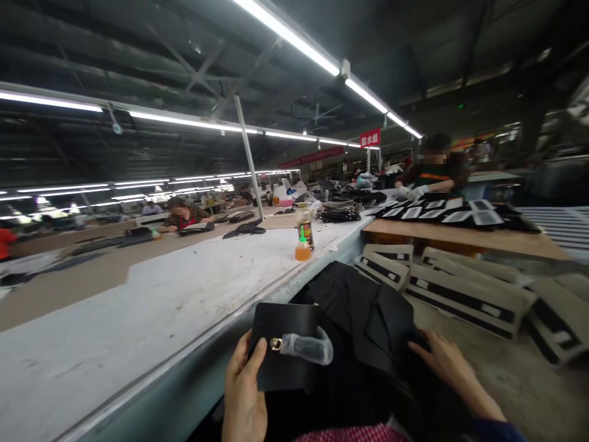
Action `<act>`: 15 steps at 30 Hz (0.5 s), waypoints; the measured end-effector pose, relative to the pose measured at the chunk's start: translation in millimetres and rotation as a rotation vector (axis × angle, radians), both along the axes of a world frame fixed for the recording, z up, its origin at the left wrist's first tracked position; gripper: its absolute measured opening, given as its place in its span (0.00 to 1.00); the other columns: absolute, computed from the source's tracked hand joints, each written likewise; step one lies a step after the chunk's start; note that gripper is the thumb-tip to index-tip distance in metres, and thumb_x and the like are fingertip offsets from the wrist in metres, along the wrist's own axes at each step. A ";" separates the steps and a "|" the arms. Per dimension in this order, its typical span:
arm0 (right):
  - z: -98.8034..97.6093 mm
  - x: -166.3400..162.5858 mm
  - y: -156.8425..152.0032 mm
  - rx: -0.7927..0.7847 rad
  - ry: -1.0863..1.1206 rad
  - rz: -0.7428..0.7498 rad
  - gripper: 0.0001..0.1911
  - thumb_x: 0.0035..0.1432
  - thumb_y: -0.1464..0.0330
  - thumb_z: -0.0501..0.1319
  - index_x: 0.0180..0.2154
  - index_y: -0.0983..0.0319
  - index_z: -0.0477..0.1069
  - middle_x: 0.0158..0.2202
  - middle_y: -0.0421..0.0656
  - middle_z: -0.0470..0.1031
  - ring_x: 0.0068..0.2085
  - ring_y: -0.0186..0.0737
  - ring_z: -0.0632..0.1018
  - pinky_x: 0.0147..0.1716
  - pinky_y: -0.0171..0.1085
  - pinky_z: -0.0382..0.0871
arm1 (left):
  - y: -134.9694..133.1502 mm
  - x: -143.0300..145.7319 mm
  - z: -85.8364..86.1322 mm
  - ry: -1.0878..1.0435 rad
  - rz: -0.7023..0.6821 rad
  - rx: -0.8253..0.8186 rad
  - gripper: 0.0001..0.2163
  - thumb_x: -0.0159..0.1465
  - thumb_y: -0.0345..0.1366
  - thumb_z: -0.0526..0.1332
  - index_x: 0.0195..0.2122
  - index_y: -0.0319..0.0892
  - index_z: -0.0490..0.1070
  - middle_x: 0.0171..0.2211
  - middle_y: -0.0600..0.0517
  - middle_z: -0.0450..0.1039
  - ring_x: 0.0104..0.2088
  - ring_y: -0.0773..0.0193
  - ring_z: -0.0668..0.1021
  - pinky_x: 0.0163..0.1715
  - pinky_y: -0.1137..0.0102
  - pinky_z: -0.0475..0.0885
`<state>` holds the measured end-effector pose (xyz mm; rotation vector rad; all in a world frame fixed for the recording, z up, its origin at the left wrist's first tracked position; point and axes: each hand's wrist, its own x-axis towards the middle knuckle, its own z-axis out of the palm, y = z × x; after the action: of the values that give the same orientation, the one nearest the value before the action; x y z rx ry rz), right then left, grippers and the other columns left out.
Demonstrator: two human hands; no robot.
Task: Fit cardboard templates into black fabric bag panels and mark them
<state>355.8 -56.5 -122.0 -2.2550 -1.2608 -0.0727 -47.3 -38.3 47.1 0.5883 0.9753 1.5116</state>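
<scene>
My left hand [245, 383] grips a flat black leather-like panel [283, 319] by its left edge, thumb on the face and fingers behind. A gold metal ring [275, 344] is fixed on the panel. From the ring runs a curved strap [306, 347] wrapped in clear plastic. To the right, a pile of black cut pieces [356, 301] leans against the table edge above my lap. My right hand [442, 359] lies at the pile's right side with thumb and fingers apart; its fingertips touch or nearly touch the dark material.
On the white-topped table [193, 301] stand a small glue bottle [302, 248] with a green tip and a taller jar [304, 221]. Beige panels with black strips [460, 298] lie on the right. A co-worker [435, 169] works behind a wooden table [464, 236] bearing black pieces.
</scene>
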 end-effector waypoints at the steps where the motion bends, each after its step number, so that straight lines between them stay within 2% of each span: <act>1: -2.6 -1.1 -2.4 -0.041 -0.010 0.005 0.14 0.66 0.63 0.65 0.50 0.63 0.74 0.50 0.46 0.77 0.48 0.46 0.80 0.49 0.50 0.76 | 0.5 -1.2 -0.6 -0.001 -0.010 -0.013 0.32 0.35 0.40 0.81 0.43 0.43 0.77 0.31 0.54 0.83 0.42 0.52 0.83 0.43 0.65 0.78; 5: -9.8 -7.2 -5.9 -0.121 -0.046 -0.008 0.17 0.67 0.63 0.64 0.54 0.61 0.72 0.56 0.48 0.74 0.53 0.49 0.78 0.52 0.53 0.74 | 4.3 -1.7 0.5 0.014 -0.013 -0.107 0.15 0.54 0.33 0.72 0.43 0.46 0.79 0.30 0.55 0.83 0.41 0.55 0.85 0.45 0.64 0.78; 7: -9.4 -9.7 -4.8 -0.135 -0.048 -0.018 0.17 0.67 0.62 0.63 0.55 0.61 0.71 0.56 0.48 0.74 0.53 0.49 0.77 0.52 0.53 0.74 | 5.0 0.2 1.9 0.012 -0.025 -0.138 0.11 0.59 0.31 0.68 0.44 0.47 0.79 0.31 0.54 0.83 0.41 0.56 0.85 0.46 0.64 0.78; 10: -5.6 -11.4 -2.3 -0.151 -0.033 -0.040 0.18 0.68 0.61 0.63 0.55 0.61 0.71 0.56 0.48 0.74 0.53 0.49 0.78 0.51 0.53 0.74 | 5.7 2.2 0.5 0.006 -0.030 -0.112 0.14 0.57 0.31 0.70 0.45 0.46 0.79 0.30 0.53 0.83 0.40 0.55 0.85 0.45 0.64 0.79; 15: 0.9 -12.6 1.1 -0.170 0.019 -0.068 0.19 0.68 0.61 0.63 0.56 0.62 0.71 0.55 0.48 0.75 0.52 0.49 0.78 0.51 0.53 0.74 | 7.4 1.1 -5.8 0.026 -0.024 -0.033 0.24 0.45 0.35 0.77 0.45 0.43 0.78 0.32 0.53 0.83 0.39 0.54 0.85 0.44 0.63 0.80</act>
<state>343.3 -55.4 -121.1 -2.4373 -1.2216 0.0321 -46.2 -30.8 41.3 0.5953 1.0087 1.4672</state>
